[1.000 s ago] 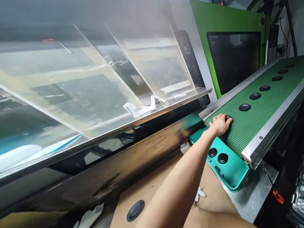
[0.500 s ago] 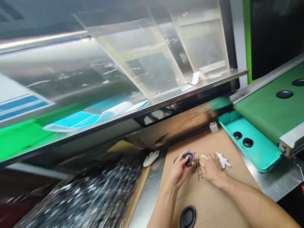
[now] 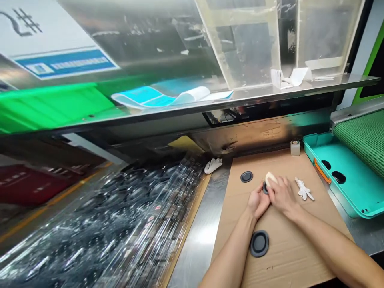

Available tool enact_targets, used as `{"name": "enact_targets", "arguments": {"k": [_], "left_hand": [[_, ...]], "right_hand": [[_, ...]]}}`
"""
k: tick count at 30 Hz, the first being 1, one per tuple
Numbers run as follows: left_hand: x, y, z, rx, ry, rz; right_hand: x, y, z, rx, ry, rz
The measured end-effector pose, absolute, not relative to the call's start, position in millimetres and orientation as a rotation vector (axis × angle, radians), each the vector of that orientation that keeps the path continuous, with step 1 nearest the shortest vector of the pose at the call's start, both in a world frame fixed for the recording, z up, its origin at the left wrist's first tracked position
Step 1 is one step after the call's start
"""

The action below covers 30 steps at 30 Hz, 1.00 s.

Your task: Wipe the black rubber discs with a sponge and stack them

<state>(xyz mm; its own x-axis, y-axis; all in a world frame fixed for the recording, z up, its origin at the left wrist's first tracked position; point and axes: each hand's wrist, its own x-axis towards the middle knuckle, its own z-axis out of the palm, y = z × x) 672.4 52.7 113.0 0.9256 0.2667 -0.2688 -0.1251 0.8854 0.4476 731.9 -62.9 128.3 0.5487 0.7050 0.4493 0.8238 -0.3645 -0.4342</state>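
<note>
Over a brown cardboard sheet (image 3: 279, 248), my left hand (image 3: 257, 203) is closed on a round black rubber part (image 3: 265, 188) that my fingers mostly hide. My right hand (image 3: 282, 196) is closed too, pressing a small cream-coloured piece (image 3: 270, 178) against that part. One black round part (image 3: 246, 176) lies flat just beyond my hands. A larger one (image 3: 259, 243) lies next to my left forearm.
A teal tray (image 3: 348, 192) with two black parts stands at the right under a green conveyor belt (image 3: 364, 136). A white glove (image 3: 303, 189) lies by my right hand, another (image 3: 213, 165) farther left. Clear plastic packs (image 3: 105, 228) of black parts fill the left. A small bottle (image 3: 295, 147) stands at the back.
The view has swung left and down from the conveyor. My right hand left the belt and joined my left hand over the cardboard, now pressing the cream piece onto the black part.
</note>
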Motion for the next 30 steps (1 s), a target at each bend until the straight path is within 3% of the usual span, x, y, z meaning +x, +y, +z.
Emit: {"name": "enact_targets", "arguments": {"k": [23,27,30], "left_hand": [[668,52,116,0.510,0.396,0.264],[667,51,118,0.506,0.386,0.256],[668,50,119,0.515,0.423,0.294]], "right_hand": [[734,-70,136,-2.356,-1.291,-0.104],[742,-69,132,-2.235,-1.452,-0.111],[763,-69,133,-2.239,-1.160,-0.076]]}}
